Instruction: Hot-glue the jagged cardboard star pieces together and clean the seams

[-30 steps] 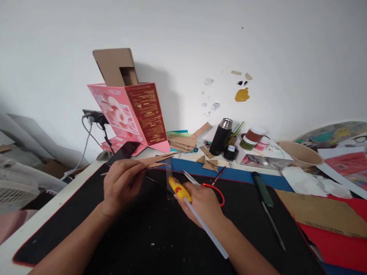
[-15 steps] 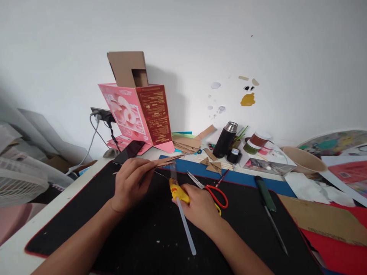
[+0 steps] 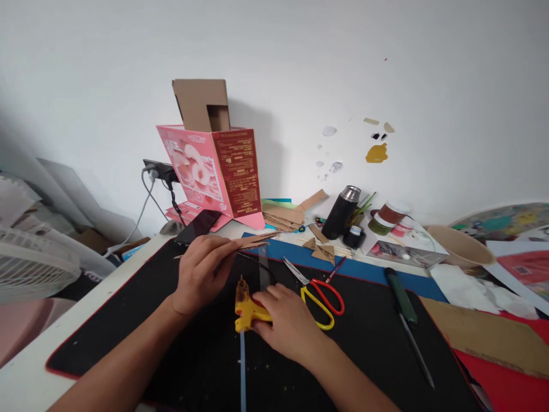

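Over black, red-edged mat (image 3: 377, 343): left hand (image 3: 203, 274) pinches thin brown cardboard strips (image 3: 251, 241), ends jutting past grip; right hand (image 3: 291, 320) clasps yellow plastic glue gun (image 3: 244, 317) by handle, body clear of fingers.

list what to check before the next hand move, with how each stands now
1. Right hand gripping the yellow glue gun: ok
2. Glue stick in the gun's rear: ok, a long length sticks out
3. Left hand holding the cardboard pieces: ok
4. Nozzle apart from the left fingers: ok, a gap shows
5. Scissors put away: not ok, beside the right hand
6. Gun hot: cannot tell
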Demonstrator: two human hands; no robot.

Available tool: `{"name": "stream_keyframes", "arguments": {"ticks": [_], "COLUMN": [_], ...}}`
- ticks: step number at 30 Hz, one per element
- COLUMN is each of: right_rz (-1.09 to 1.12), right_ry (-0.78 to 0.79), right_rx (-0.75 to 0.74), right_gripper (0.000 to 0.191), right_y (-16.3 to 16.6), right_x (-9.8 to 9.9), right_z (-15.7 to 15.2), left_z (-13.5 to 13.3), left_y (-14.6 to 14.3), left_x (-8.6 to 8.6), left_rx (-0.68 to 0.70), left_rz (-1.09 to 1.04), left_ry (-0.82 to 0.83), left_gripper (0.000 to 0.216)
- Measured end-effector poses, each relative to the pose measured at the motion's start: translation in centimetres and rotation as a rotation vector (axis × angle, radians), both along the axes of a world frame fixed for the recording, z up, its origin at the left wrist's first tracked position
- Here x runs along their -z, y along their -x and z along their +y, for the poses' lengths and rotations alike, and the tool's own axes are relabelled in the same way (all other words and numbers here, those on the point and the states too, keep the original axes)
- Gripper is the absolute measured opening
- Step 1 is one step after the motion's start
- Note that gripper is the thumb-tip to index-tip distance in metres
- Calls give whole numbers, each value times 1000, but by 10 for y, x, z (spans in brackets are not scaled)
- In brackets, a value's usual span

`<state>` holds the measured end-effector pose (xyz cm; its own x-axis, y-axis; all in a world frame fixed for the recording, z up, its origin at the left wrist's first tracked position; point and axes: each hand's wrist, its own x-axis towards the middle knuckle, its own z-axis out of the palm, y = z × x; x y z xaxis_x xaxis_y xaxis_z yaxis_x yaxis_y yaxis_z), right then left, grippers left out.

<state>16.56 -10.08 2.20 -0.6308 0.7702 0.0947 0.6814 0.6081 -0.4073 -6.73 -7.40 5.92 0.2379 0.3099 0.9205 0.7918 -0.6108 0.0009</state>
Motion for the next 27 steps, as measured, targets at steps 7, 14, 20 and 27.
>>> {"name": "stream_keyframes", "arguments": {"ticks": [7, 14, 20, 27], "right_rz": [395, 740, 708, 524], "right_ry": [5, -55, -185, -346], "right_rx": [49, 373, 367, 296], "right_gripper": [14, 15, 21, 21], "right_y": [-28, -46, -49, -50], "right_x": [5, -5, -9, -12], "right_z": [14, 32, 30, 28], "left_z": [3, 3, 2, -1], "left_y": [1, -1, -4, -5], "left_x": [6, 12, 13, 19], "left_rx": [15, 58, 55, 121], "left_rz": [33, 73, 175, 258], "left_ry": [1, 43, 54, 88], "left_gripper": [30, 29, 29, 31]}}
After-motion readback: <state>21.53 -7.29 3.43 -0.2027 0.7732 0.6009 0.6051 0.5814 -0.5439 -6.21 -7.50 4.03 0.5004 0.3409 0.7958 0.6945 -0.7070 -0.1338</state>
